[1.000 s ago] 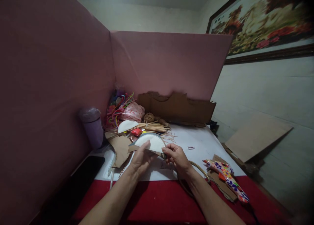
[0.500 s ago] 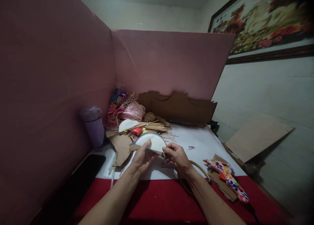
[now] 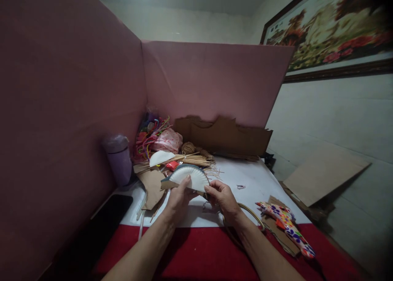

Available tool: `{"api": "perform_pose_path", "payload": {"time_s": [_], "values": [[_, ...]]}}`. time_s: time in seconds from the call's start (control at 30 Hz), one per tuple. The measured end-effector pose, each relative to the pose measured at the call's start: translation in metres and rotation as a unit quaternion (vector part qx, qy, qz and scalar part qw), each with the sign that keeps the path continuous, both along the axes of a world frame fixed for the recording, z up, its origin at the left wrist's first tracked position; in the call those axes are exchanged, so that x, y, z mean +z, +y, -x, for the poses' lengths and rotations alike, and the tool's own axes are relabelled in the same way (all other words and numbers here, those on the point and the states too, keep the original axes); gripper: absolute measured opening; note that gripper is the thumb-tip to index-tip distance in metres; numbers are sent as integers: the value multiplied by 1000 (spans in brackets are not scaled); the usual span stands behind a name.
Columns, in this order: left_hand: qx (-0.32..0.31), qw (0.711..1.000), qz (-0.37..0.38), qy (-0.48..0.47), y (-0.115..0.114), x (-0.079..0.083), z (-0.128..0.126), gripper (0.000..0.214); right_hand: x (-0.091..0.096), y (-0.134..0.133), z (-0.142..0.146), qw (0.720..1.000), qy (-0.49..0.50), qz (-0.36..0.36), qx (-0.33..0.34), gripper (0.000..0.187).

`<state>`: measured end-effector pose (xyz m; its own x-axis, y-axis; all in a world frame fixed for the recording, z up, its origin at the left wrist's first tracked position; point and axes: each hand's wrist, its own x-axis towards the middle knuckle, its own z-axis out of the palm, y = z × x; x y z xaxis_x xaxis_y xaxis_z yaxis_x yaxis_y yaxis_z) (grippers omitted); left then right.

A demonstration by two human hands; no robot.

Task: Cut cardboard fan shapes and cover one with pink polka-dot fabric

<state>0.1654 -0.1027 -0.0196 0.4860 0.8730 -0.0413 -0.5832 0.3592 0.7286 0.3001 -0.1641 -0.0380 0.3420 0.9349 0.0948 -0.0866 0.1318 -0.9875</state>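
Note:
Between my two hands is a half-round white paper plate piece [image 3: 196,175] with a dark blue rim and brown cardboard showing along its lower edge. My left hand [image 3: 180,195] grips it from below left, thumb pressed on the white face. At its right corner my right hand [image 3: 221,194] pinches the edge between thumb and fingers. Beneath my right wrist lies a gold-coloured ring [image 3: 250,210], partly hidden by the arm. A second white half plate [image 3: 161,157] rests farther back, beside a bundle of thin wooden sticks [image 3: 195,160].
A flower-patterned glue gun [image 3: 287,228] lies on cardboard at right. Torn cardboard [image 3: 152,187], a dark phone-like slab [image 3: 113,209] and a purple cup [image 3: 119,160] stand or lie at left. Twine [image 3: 188,148], pipe cleaners [image 3: 147,140] and large cardboard [image 3: 221,138] sit at the back.
The half plate piece has tilted slightly in my hands, showing more of its blue rim. Both hands keep their hold; the whole view has shifted a little.

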Motion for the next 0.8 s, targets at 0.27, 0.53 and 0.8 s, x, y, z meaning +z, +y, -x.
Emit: {"api": "perform_pose_path", "payload": {"time_s": [0.27, 0.53, 0.8], "values": [[-15, 999, 30, -35, 5, 2, 1, 14, 4, 0, 3, 995, 86, -7, 44, 62], [-17, 999, 42, -25, 5, -2, -1, 11, 0, 0, 6, 999, 23, -14, 26, 39], [-18, 998, 60, -13, 5, -7, -3, 16, 3, -2, 9, 1000, 9, -9, 6, 34]]}}
